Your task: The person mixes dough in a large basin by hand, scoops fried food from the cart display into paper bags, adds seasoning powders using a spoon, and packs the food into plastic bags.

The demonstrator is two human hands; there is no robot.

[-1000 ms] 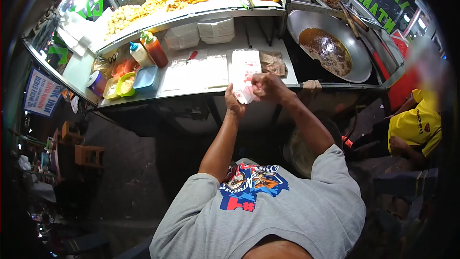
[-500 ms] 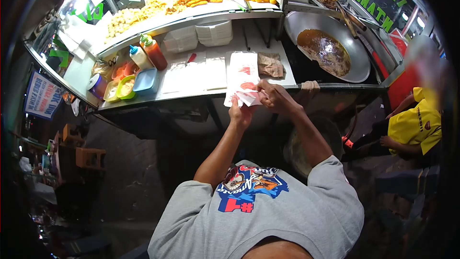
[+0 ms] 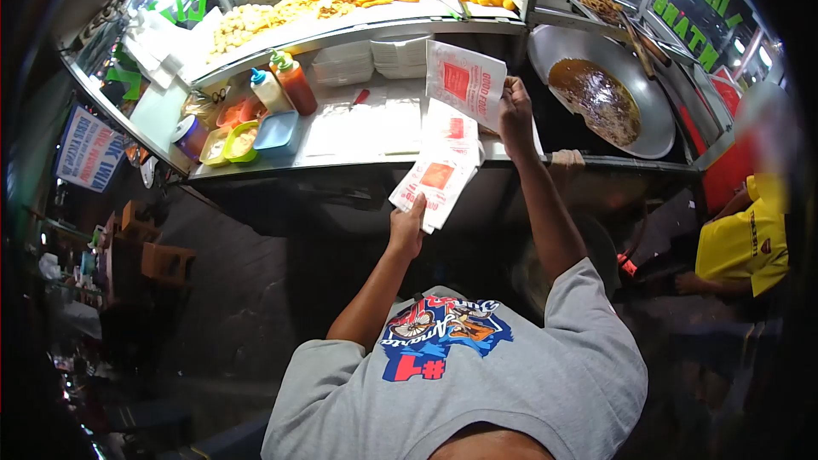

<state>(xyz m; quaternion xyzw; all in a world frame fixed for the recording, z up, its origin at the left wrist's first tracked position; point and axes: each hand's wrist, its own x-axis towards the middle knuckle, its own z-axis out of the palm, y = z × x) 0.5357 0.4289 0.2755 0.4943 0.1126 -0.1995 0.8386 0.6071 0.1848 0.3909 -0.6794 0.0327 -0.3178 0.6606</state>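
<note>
The person's left hand (image 3: 407, 232) grips a fanned stack of white paper bags (image 3: 436, 177) by its near end, thumb pressed flat on top; the other fingers are tucked beneath, and I can't make out how they sit. Up and to the right, the right hand (image 3: 516, 115) has its fingers drawn in tight, pinching a single red-printed bag (image 3: 463, 83) by its right edge, well clear of the left hand. That bag hangs over the counter (image 3: 336, 138), between the foam boxes (image 3: 400, 58) and the big wok (image 3: 660, 123) of dark oil.
</note>
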